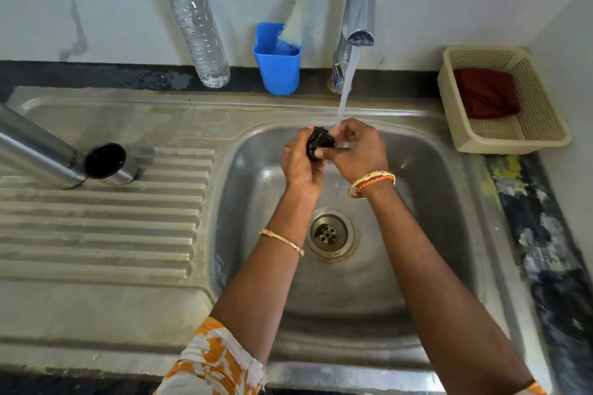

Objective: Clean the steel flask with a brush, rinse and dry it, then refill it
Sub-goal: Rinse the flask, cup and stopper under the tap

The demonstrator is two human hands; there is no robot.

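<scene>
Sleeve (211,359) cloth, orange and white, sits at the bottom edge of the frame, and both my forearms reach up from it over the sink (449,170) basin. At centre frame my left hand (301,163) curls its fingers round a small black stopper (319,143), and my right hand (359,147) pinches the same stopper from the other side, right under the water falling from the tap (357,9). Below my wrists lies the drain (330,234). At middle left the flask (35,151) lies on its side on the ribbed drainboard (96,218), its cap (109,163) just beside its end. Along the wall at the top stand a water bottle (199,29) and a blue cup (277,64) with the brush (296,19) propped in it. At upper right a basket (500,138) holds a red cloth (486,93).
</scene>
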